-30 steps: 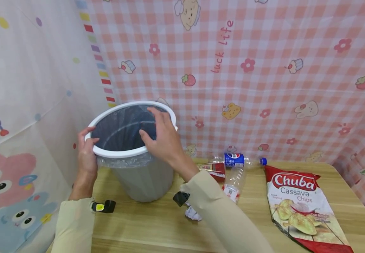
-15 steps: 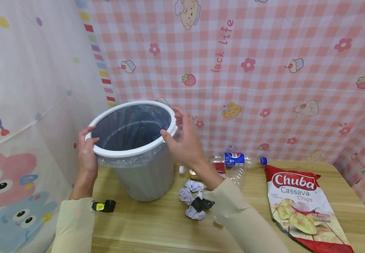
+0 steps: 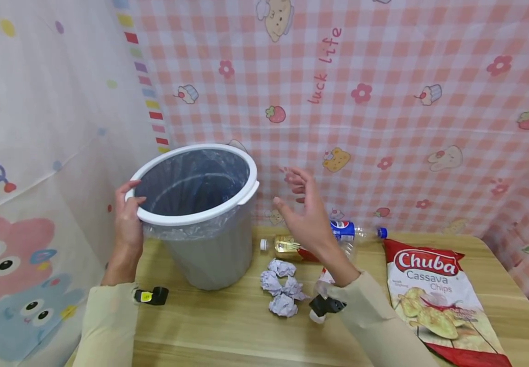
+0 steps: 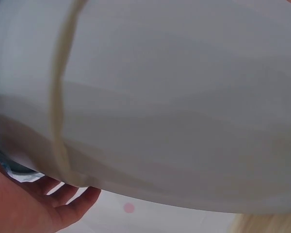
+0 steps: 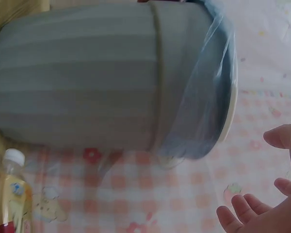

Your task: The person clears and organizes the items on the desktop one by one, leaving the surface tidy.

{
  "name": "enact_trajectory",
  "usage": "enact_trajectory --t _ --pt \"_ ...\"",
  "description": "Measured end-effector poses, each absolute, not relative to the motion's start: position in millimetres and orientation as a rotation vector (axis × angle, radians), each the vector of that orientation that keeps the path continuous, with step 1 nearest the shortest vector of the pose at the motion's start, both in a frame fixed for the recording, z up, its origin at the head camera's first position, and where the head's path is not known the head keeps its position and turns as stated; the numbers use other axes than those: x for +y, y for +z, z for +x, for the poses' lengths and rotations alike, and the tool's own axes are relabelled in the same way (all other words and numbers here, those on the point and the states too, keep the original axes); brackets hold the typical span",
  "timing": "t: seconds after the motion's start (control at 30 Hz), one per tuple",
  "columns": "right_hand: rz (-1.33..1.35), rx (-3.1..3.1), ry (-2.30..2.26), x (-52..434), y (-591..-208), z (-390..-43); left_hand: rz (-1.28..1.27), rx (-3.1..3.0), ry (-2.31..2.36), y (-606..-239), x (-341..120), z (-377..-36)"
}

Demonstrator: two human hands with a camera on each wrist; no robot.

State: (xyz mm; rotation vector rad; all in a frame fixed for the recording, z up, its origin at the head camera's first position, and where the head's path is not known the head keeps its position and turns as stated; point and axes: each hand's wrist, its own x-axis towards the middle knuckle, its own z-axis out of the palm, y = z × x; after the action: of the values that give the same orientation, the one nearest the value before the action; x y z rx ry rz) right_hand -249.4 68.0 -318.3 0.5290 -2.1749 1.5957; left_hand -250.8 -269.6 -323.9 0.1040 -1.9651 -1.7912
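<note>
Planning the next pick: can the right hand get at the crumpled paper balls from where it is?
Probably yes. The right hand hangs open in the air above and just behind the paper balls, and nothing lies between them; the bin stands off to their left.

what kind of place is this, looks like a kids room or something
Probably a staged tabletop set, not a real room: printed cartoon sheets hang as backdrop behind a wooden table laid with a lined bin, crumpled paper and a chips bag.
</note>
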Motion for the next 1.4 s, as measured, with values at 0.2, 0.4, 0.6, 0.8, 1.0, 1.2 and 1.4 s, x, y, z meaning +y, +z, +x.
enact_trajectory --t 0.2,0.4,0.6,0.8,1.0,1.2,1.4 --pt "0.422 -2.253 1.592 89.4 -333.0 -249.1 0.109 -1.963 -1.788 -323.6 -268.8 -253.0" --pt "0.326 -2.325 1.596 110.8 -348.4 -247.9 0.118 -1.989 -1.765 -323.9 -268.7 -253.9" --pt "0.250 -2.351 1.623 126.6 -364.3 -247.4 0.110 -1.967 -1.784 -324.4 -270.1 -253.1" --pt "0.193 -2.380 1.623 139.9 -379.9 -246.8 0.106 -1.930 -1.809 -325.1 -272.6 -252.7" --pt "0.126 -2.434 1.619 153.3 -398.5 -246.9 0.102 -1.956 -1.794 -325.5 -273.0 -252.7" --pt "0.055 -2.433 1.605 167.1 -417.5 -249.8 0.109 -1.956 -1.798 -325.0 -271.8 -252.9" --pt "-0.072 -2.522 1.534 178.4 -434.4 -252.7 0.125 -1.967 -1.781 -325.0 -271.2 -253.8"
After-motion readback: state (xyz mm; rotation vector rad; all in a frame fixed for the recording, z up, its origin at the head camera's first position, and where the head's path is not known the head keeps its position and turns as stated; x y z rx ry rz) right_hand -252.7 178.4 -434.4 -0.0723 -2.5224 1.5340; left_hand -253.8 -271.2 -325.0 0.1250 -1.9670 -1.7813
